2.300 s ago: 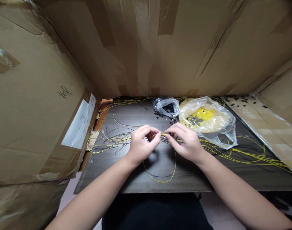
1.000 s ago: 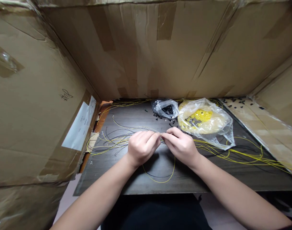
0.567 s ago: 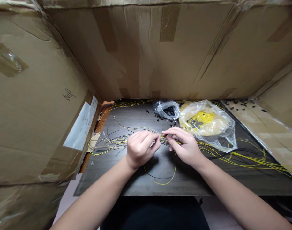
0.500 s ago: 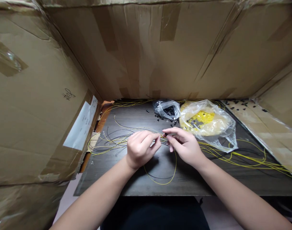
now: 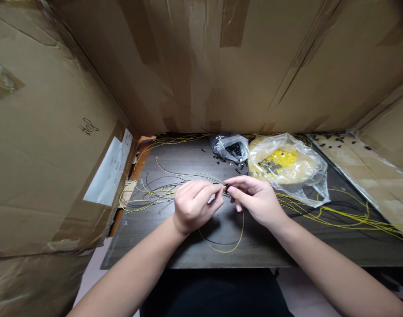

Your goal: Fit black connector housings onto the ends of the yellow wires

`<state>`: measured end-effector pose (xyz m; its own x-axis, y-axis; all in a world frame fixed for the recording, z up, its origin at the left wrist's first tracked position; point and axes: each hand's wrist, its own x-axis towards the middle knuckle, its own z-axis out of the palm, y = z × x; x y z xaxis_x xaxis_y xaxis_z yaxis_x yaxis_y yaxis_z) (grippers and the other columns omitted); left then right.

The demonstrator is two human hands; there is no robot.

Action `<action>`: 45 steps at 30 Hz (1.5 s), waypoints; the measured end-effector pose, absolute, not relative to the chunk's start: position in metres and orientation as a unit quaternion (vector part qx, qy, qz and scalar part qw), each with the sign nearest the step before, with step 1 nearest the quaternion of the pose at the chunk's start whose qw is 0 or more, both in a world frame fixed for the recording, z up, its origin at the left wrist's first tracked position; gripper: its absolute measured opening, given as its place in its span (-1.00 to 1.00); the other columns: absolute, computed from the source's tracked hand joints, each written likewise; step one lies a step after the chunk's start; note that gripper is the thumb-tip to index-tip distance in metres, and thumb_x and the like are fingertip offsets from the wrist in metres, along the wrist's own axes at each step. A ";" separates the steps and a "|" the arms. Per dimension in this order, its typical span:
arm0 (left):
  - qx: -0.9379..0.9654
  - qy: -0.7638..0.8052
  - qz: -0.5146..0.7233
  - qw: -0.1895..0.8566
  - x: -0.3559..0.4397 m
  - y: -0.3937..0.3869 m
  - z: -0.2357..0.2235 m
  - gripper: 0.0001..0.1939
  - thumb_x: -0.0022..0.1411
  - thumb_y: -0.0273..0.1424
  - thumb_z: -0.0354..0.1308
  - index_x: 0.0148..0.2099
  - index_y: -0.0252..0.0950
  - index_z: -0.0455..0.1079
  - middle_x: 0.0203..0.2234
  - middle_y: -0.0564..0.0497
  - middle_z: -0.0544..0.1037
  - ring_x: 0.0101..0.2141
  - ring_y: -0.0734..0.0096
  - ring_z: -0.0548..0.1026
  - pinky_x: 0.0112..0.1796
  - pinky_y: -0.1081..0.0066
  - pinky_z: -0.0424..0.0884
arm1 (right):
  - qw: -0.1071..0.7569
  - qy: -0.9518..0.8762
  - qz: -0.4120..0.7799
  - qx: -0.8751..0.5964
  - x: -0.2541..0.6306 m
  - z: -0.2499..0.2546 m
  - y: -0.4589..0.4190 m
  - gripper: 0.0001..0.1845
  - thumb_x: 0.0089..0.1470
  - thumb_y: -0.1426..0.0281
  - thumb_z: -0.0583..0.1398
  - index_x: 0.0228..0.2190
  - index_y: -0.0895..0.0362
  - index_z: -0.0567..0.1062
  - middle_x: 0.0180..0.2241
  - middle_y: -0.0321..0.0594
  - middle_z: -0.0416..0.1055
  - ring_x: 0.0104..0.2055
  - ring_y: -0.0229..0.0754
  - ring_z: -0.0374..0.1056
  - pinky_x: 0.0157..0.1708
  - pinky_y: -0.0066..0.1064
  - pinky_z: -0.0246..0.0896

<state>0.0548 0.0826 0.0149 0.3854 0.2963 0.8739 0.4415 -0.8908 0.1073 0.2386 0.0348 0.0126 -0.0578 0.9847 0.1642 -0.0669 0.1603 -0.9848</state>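
My left hand (image 5: 197,204) is closed in a pinch on a thin wire, whose short yellowish tip shows just beyond the thumb and index finger. Facing it, my right hand (image 5: 252,196) pinches a small black connector-like piece (image 5: 227,188) between thumb and index finger. That piece meets the wire tip or lies right against it; I cannot tell which. Beneath both hands runs a bundle of yellow and black wires (image 5: 287,200), its loose ends fanning out at the left. A wire loop (image 5: 223,252) hangs toward the table's near edge.
A small clear bag of black pieces (image 5: 232,149) and a larger bag of yellow pieces (image 5: 279,159) stand behind my hands. Loose black bits (image 5: 238,171) lie near them. Cardboard walls (image 5: 201,88) enclose the dark table (image 5: 188,255) on three sides.
My hands were pressed together a second ago; then my right fingers drew back and spread a little. The black piece now shows at my right fingertips, against the wire. My left hand stays nearly still.
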 end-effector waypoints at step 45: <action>-0.831 -0.221 -0.486 -0.159 0.052 0.089 0.012 -0.89 0.25 -0.52 0.23 -0.15 -0.30 0.45 -0.39 -0.01 0.59 -0.38 0.47 0.54 -0.30 0.47 0.47 | 0.522 -0.647 0.295 -0.471 0.241 0.009 0.041 -0.83 0.17 0.31 0.27 -0.23 0.08 0.64 -0.27 -0.17 0.58 -0.26 -0.17 0.47 -0.27 -0.34 0.37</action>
<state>0.0525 0.0891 0.0123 0.4305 0.5218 0.7365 0.2133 -0.8517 0.4787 0.2413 0.0407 0.0087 -0.0112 0.9174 0.3977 0.3007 0.3824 -0.8737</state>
